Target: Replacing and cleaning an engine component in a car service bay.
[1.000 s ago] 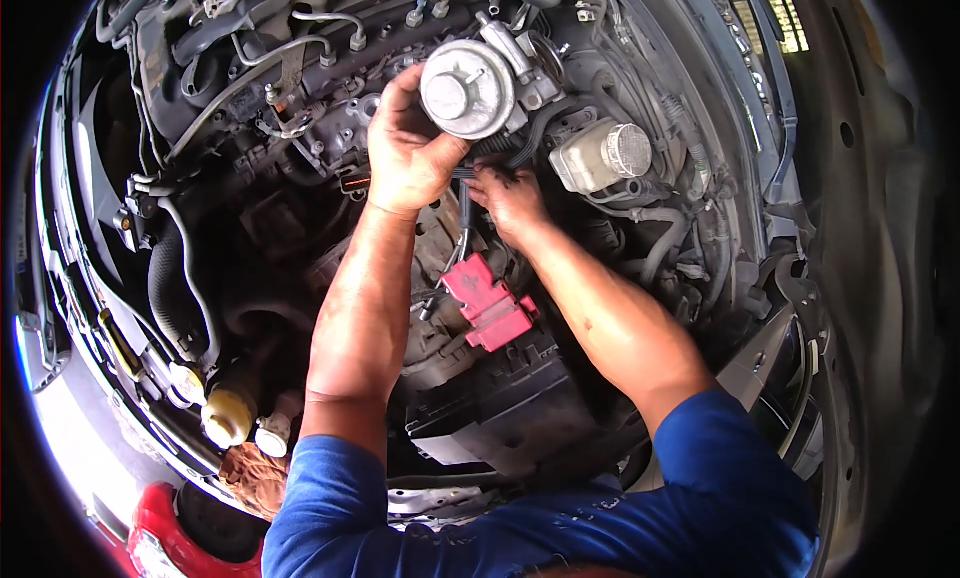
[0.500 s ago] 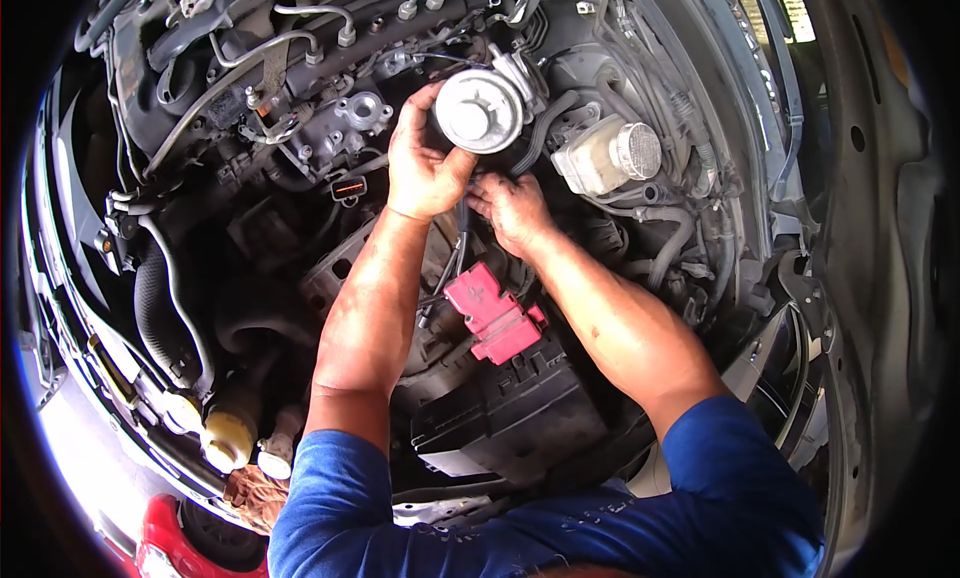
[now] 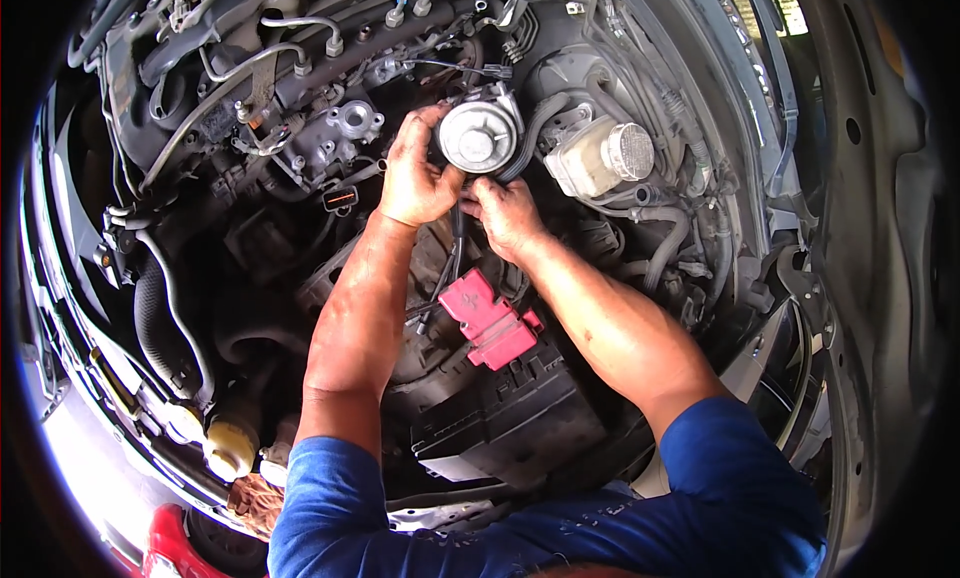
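Observation:
A silver EGR valve [image 3: 478,138] with a round, domed diaphragm housing is held up over the engine bay. My left hand [image 3: 418,178] is closed around its left side, thumb under the rim. Just below the valve, my right hand [image 3: 503,216] has its fingers drawn together near the left thumb. Whatever those fingertips pinch is hidden. Dark wires [image 3: 459,240] hang beneath the two hands. Left of the valve, a bare metal flange [image 3: 356,120] with a round opening shows on the engine.
A red plastic terminal cover [image 3: 490,318] sits on the black battery [image 3: 510,413] between my forearms. The brake fluid reservoir [image 3: 600,158] stands to the right. Metal fuel pipes [image 3: 300,23] cross the engine at upper left. A yellowish cap [image 3: 230,448] is at lower left.
The EGR valve has come slightly lower and turned, so its side bracket shows less. Both hands stay at it, and the whole view has shifted a little.

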A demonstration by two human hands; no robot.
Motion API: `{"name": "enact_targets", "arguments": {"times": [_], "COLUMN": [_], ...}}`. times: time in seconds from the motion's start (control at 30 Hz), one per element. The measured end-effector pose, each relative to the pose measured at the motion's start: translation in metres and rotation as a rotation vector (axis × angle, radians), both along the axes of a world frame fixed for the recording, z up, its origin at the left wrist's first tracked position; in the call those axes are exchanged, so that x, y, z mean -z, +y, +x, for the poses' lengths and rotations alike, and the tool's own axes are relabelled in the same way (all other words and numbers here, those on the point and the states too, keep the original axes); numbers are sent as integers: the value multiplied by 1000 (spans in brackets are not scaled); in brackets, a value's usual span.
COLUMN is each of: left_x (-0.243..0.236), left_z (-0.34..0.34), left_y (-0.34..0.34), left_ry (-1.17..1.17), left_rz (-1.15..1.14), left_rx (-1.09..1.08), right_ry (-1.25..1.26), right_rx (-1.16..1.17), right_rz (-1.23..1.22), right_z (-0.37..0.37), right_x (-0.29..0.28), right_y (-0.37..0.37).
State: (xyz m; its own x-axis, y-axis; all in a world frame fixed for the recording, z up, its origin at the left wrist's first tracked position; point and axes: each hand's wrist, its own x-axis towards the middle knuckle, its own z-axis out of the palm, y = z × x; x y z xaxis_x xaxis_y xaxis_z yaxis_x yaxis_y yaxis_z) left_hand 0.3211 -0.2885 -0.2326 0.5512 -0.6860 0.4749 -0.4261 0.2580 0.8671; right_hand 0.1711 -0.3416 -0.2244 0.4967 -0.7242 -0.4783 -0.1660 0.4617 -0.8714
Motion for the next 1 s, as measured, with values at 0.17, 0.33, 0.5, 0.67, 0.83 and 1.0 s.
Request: {"name": "enact_targets", "arguments": {"times": [0.17,0.33,0.5,0.67,0.83,1.0], "left_x": [7,16,23,32,36,49], "left_z": [-3,0,15,8,17,28], "left_y": [-2,-17,-33,-62,-72,-78], "left_ry": [-24,-41,14,45,87,102], "left_rz": [32,280,578,637,581,545], "left_rx": [14,2,-33,-51,-31,-25], "right_ry": [53,16,104,77,-63,-207], "right_rx": [-30,-7,-217,122,361,394], "right_rz": [-8,-3,-93,-290,128,361], "right_z": [-2,6,9,7,35,70], "right_x": [3,-5,-15,36,36,46], "right_y": [-1,1,-17,-51,-76,-89]}}
